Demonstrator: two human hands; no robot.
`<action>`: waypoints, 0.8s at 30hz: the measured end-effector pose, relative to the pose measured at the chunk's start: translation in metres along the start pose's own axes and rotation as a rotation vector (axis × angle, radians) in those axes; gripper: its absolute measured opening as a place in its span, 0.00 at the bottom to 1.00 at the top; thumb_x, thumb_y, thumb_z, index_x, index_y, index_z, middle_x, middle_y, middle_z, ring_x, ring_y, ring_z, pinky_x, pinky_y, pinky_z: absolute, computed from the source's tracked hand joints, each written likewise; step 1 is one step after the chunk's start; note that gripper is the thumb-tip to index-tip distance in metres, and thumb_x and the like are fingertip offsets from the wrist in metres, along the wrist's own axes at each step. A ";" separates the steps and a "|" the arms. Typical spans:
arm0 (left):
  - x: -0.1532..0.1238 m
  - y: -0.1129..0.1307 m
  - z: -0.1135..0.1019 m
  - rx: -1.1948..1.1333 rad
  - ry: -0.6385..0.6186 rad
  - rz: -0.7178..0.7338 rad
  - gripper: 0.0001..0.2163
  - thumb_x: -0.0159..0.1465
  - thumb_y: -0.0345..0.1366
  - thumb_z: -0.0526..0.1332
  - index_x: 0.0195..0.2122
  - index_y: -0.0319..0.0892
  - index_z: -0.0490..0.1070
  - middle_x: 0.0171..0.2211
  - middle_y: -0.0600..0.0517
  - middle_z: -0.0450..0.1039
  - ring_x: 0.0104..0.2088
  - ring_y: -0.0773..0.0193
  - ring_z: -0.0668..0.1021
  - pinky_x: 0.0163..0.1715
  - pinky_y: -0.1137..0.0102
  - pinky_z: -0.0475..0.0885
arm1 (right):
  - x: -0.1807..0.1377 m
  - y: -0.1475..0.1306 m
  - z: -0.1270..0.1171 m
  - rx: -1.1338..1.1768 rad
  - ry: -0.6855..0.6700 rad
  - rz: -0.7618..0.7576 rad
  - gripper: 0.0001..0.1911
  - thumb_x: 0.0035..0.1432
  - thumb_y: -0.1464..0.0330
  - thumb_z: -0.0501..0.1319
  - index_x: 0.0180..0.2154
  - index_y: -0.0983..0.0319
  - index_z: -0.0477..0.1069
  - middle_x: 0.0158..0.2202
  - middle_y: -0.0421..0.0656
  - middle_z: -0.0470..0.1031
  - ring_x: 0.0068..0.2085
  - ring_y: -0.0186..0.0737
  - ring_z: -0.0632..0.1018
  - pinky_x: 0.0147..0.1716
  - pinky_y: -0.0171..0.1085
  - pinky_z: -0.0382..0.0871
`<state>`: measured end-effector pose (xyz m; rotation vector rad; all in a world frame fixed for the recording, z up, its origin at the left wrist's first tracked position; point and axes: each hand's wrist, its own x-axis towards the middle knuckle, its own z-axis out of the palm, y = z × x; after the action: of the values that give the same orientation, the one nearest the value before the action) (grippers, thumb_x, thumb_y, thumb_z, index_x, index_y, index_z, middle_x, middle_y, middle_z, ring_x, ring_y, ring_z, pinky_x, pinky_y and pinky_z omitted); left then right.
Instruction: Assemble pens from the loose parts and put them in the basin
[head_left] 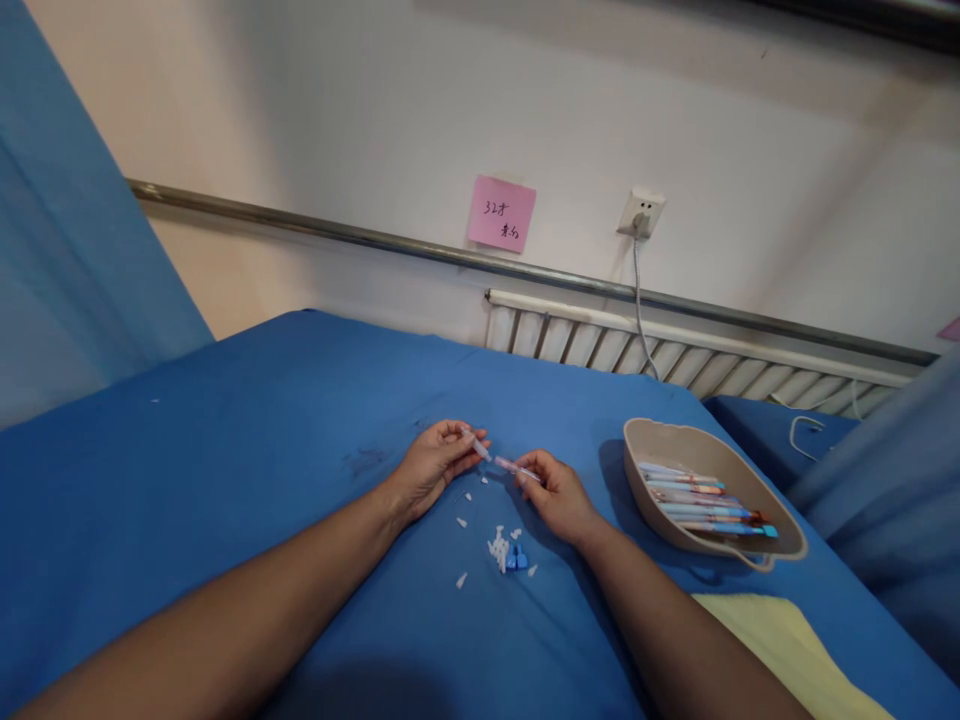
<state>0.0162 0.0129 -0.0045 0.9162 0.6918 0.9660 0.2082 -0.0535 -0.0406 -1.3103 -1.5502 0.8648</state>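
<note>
While both hands rest on the blue sheet (247,440) of the bed, the left hand (433,466) pinches a small white cap (480,449) in its closed fingertips, and the right hand (556,495) grips a thin pink pen (514,467), fingers curled around it. The cap sits just beside the pen's tip. Small white caps (498,545) and a blue piece (516,559) lie scattered near the wrists. Further right, a beige tray (660,440) holds more pens (705,500).

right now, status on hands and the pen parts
Left hand pinching small white cap. Right hand holding pink pen. Loose caps between wrists, tray right.
</note>
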 end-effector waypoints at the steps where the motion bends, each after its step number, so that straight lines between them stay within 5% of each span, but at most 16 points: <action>1: 0.000 0.000 0.000 0.000 0.007 0.002 0.10 0.55 0.29 0.67 0.34 0.39 0.65 0.39 0.47 0.75 0.39 0.64 0.79 0.40 0.71 0.74 | 0.000 0.000 0.000 0.002 -0.001 0.001 0.08 0.57 0.64 0.55 0.37 0.61 0.67 0.28 0.38 0.71 0.27 0.34 0.70 0.28 0.32 0.63; 24: -0.006 0.005 0.010 -0.048 0.050 -0.018 0.08 0.57 0.24 0.64 0.30 0.38 0.64 0.37 0.48 0.76 0.35 0.69 0.79 0.37 0.77 0.75 | 0.001 -0.006 0.003 0.136 0.037 0.040 0.10 0.58 0.62 0.55 0.37 0.62 0.65 0.29 0.40 0.73 0.26 0.33 0.72 0.28 0.33 0.65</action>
<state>0.0200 0.0052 0.0050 0.8451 0.7154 0.9880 0.2029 -0.0537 -0.0363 -1.2562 -1.4155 0.9484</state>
